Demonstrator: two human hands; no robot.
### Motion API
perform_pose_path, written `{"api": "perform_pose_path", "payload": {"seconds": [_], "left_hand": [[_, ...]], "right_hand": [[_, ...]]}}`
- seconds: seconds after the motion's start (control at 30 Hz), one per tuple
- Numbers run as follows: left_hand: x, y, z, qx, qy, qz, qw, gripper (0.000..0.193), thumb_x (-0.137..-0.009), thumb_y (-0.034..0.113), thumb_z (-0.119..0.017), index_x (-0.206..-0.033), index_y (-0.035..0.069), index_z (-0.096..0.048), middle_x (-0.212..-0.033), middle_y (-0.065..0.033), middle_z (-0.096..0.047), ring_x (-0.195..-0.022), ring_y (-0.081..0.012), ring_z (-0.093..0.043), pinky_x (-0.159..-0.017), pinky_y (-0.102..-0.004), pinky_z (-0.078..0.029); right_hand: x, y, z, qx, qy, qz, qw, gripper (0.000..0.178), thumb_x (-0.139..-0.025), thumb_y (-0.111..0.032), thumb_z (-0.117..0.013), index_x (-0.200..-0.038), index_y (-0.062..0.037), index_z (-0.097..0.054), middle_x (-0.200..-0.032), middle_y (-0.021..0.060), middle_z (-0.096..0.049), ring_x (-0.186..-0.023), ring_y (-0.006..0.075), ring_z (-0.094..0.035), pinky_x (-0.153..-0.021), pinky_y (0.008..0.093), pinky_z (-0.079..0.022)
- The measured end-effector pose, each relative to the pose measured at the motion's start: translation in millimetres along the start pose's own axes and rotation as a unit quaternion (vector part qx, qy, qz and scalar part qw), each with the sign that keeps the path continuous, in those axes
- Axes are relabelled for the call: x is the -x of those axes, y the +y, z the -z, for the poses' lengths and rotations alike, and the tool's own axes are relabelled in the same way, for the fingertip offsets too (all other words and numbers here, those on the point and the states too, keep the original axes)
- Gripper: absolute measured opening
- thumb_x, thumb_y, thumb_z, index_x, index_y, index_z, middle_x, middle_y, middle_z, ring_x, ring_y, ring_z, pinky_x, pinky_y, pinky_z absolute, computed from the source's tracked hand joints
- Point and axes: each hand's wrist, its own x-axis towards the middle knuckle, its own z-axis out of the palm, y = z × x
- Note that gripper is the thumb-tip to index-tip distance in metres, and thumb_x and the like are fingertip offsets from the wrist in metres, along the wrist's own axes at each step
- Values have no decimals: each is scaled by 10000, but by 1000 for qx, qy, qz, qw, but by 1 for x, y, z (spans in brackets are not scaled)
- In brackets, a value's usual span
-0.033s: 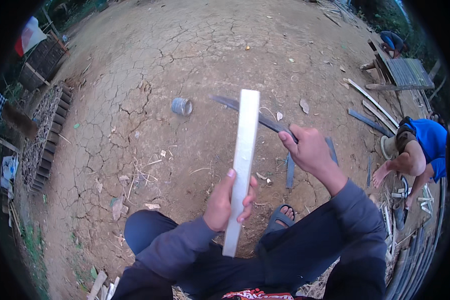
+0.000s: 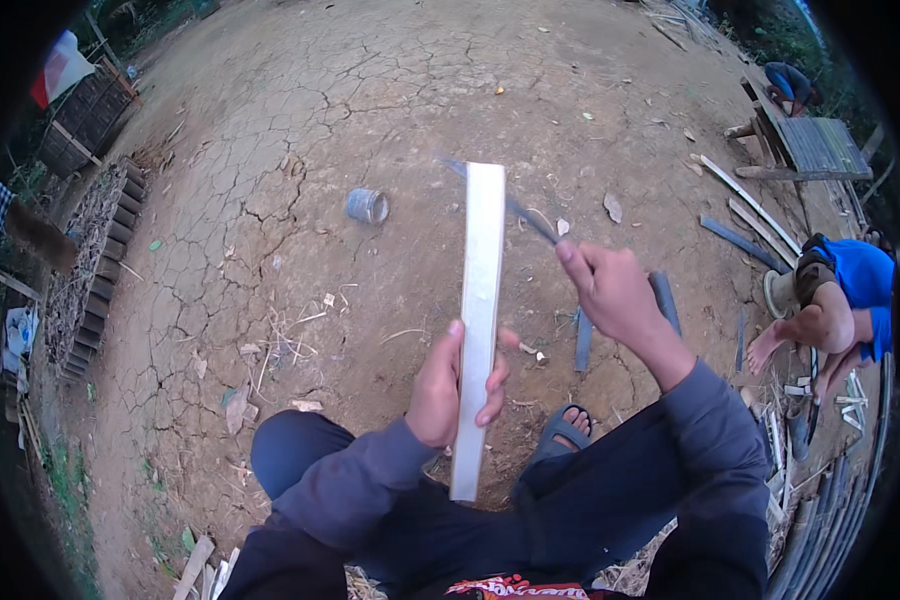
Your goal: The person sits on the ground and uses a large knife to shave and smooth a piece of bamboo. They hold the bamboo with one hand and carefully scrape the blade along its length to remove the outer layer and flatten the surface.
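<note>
My left hand [image 2: 438, 395] is wrapped around the lower part of a pale, flat bamboo strip [image 2: 481, 255], thumb along one side and fingers curled round the other. The strip stands nearly upright in the view, its lower end above my lap. In my closed right hand [image 2: 618, 292] is a knife [image 2: 532, 219], its dark blade smeared by motion. The blade crosses behind the strip near its far end, and the tip shows beyond the left edge. Whether the blade touches the strip I cannot tell.
A grey can [image 2: 367, 206] lies on cracked earth ahead. Dark bamboo pieces [image 2: 582, 340] rest beyond my right foot [image 2: 568, 428]. At the right a person in blue [image 2: 855, 295] crouches among cut strips and poles [image 2: 820, 535]. A slatted bench [image 2: 822, 146] stands farther back.
The knife and my right hand have shifted slightly, with the blade nearer the strip's far end. The strip is tilted a little more upright. My left hand keeps its grip.
</note>
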Motion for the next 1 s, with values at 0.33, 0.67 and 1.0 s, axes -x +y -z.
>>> {"api": "perform_pose_path", "payload": {"seconds": [0.33, 0.67, 1.0], "left_hand": [[-2, 2, 0, 12, 26, -4, 1000, 518, -1037, 403, -159, -1094, 13, -494, -749, -52, -486, -496, -146, -444, -519, -269, -406], [14, -30, -10, -70, 80, 12, 994, 506, -1055, 487, -211, -1103, 43, -451, -765, -17, -420, -462, -82, -348, -436, -225, -324], [-1, -20, -13, -109, 129, 35, 985, 490, -1064, 457, -222, -1104, 37, -472, -742, -9, -412, -471, -71, -339, -430, -232, -312]], "right_hand": [[38, -41, -10, 49, 23, 171, 984, 592, -897, -589, -577, -687, -38, -524, -579, 139, -558, -513, 294, -617, -463, 395, -461], [7, -8, -22, 114, 62, 167, 977, 615, -817, -677, -608, -661, -90, -510, -565, 91, -566, -494, 252, -633, -427, 358, -470], [8, -10, -31, 140, 39, 178, 973, 672, -841, -729, -516, -642, -86, -526, -561, 105, -589, -465, 254, -637, -413, 370, -491]]}}
